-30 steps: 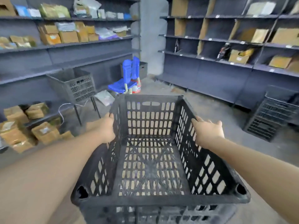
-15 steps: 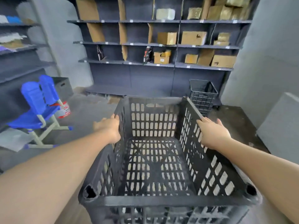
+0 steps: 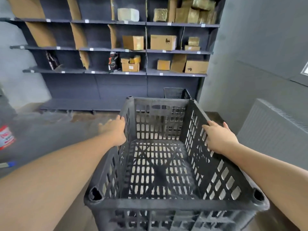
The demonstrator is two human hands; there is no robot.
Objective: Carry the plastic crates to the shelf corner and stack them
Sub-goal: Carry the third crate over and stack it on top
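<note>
Since the picture half a second ago the shelf unit (image 3: 116,50) has swung to fill the view ahead and the blue chair has gone out of frame, leaving only a red-and-white container (image 3: 6,136) at the left edge; the second crate (image 3: 176,93) by the shelf's right end now sits just behind the far rim of the carried one and is mostly hidden by it; the hands sit on the rims much as before. The black plastic crate (image 3: 166,204) is held off the floor in front of the person, empty, its slotted base showing pale ground below; the left hand (image 3: 115,130) grips the left rim, fingers curled over the edge; the right hand (image 3: 218,137) grasps the right rim, palm down on the wall. The floor (image 3: 50,130) is grey concrete, scuffed near the shelf foot; a grey wall (image 3: 258,55) stands at right with a ribbed grey panel (image 3: 270,129) leaning against it. Cardboard boxes (image 3: 163,42) and cardboard dividers fill the dark shelves; small white tags line the shelf edges, their writing too small to read; the red container's lettering is blurred.
</note>
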